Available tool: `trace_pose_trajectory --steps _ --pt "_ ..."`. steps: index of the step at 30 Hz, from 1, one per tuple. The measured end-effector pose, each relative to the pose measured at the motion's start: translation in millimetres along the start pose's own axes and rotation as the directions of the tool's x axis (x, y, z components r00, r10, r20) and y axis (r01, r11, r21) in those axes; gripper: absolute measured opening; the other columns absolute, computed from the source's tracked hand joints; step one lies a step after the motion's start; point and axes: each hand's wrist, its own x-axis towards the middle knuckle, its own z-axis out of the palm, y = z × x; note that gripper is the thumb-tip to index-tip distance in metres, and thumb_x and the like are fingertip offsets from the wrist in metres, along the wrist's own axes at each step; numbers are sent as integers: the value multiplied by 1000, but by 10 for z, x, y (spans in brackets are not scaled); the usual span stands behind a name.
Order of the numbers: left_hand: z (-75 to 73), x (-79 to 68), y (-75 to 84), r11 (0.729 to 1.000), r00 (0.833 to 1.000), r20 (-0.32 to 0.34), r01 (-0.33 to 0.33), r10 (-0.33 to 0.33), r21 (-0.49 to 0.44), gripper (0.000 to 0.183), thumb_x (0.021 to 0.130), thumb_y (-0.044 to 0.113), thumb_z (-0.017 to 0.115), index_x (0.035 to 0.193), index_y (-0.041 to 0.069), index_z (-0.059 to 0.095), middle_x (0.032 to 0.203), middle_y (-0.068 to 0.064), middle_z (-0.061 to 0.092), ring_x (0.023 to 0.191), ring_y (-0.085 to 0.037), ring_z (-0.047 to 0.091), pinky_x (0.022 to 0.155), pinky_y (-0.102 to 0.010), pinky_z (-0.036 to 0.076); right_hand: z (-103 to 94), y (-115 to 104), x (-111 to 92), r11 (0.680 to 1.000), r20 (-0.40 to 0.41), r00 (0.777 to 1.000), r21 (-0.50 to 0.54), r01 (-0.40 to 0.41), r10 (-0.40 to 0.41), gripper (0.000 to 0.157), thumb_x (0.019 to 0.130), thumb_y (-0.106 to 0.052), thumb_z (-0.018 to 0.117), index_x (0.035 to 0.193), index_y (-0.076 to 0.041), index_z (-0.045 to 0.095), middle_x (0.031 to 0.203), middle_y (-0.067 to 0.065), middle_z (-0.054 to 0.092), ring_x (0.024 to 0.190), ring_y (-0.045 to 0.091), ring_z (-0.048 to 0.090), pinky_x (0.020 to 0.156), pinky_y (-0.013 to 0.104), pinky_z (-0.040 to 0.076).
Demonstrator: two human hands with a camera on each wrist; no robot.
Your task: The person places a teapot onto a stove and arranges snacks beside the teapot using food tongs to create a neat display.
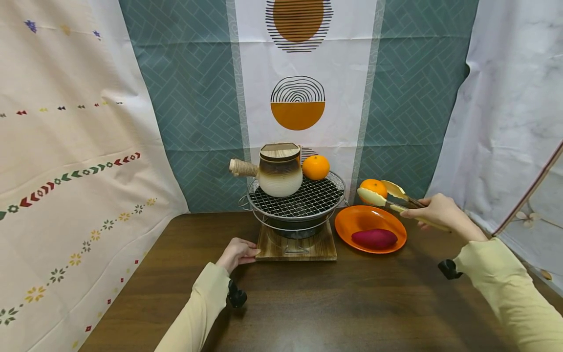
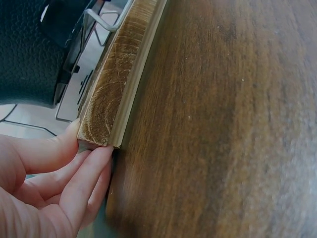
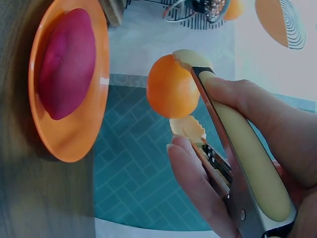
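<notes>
My right hand grips a pair of tongs with cream handles and scalloped cream tips. Between the tips is an orange, held up off the table behind the right side of an orange plate. A purple sweet potato lies on that plate. At the left front corner of a square wooden board, my left hand pinches the edge, thumb above and fingers below. On the board stands a round grill with a wire mesh. A pot and another orange rest on the mesh.
The pot's rope-wrapped handle sticks out to the left. A bit of orange shows behind the pot, mostly hidden. The brown wooden table meets patterned cloths at the back and sides.
</notes>
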Motion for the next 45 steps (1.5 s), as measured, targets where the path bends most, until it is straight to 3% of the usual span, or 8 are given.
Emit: trace_pose_trajectory --steps 8,17,24,34,45 --pt "2 2 0 1000 1000 -3 -9 9 -6 25 80 -10 60 103 -20 55 77 -15 59 65 -18 57 68 -40 52 -65 -56 -36 1000 -32 999 3 28 -28 68 74 -47 70 108 10 57 67 8 64 58 20 63 54 32 48" --pt "0 8 -8 1000 1000 -5 -2 2 -1 25 80 -9 61 102 -19 55 75 -16 59 64 -19 57 67 -39 52 -107 -107 -49 1000 -43 999 -1 22 -22 73 72 -53 69 109 9 56 70 7 64 59 20 63 54 33 48" --pt "5 6 6 1000 1000 0 1 -1 -6 24 80 -12 58 103 -19 55 73 -13 58 64 -18 57 67 -38 52 -168 -178 -59 1000 -52 998 20 22 -21 83 71 -53 69 119 11 49 72 9 64 60 21 63 53 31 47" --pt "0 -11 26 1000 1000 4 -5 5 -9 24 80 -12 57 103 -20 54 74 -13 59 64 -17 57 67 -38 52 -244 -271 -100 999 -60 997 -8 46 -47 80 71 -55 69 118 7 52 72 8 63 60 21 62 52 31 46" --pt "-1 -4 1 1000 1000 10 -1 1 -8 25 80 -11 59 103 -20 54 77 -16 59 65 -18 57 67 -38 52 -246 -357 -130 998 -55 997 32 54 -52 87 71 -52 70 128 8 43 75 8 63 63 21 63 55 30 48"
